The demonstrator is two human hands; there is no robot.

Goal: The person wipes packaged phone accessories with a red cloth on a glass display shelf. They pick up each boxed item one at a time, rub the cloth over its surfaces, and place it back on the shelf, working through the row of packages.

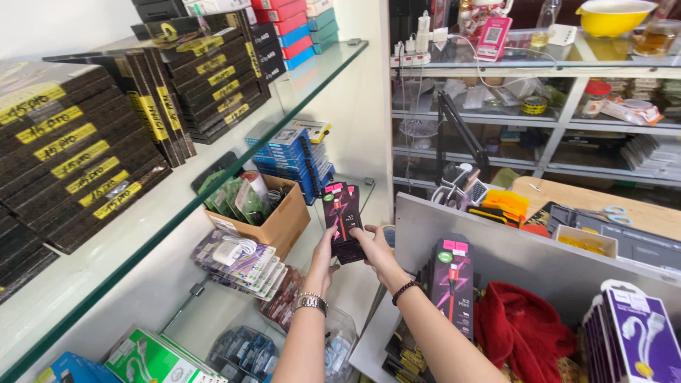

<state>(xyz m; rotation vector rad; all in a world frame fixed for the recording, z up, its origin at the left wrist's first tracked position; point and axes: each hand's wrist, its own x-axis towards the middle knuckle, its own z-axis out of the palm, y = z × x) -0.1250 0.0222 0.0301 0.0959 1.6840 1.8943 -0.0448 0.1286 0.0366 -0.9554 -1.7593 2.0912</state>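
I've got a flat cable pack (343, 222) up in front of me w/ both hands, held over the gap btwn the glass shelves on the left and the grey counter (511, 252) on the right. It's a tall, slim box, black w/ glossy finish, pink top strip and a pink-red cable pictured down the middle; looks like more than one stacked together. My left hand (323, 264) is clamped on its near-left edge, thumb on the front; my right hand (377, 250) grips the near-right corner, fingers closed round it. Metal watch on left wrist, dark bead bracelet on right.

Just right, a matching black-and-pink pack (451, 284) stands upright near the counter, w/ a crumpled red cloth (521, 328), soft and fuzzy, beside it. Far left of my hands: an open cardboard box (273, 220) w/ green packets, and beyond it a stack of blue boxes (294, 157). Upper glass shelf (312, 74) carries black boxes w/ yellow labels (78, 152), matte and rectangular. Purple-and-white packs (638, 340) sit near right.
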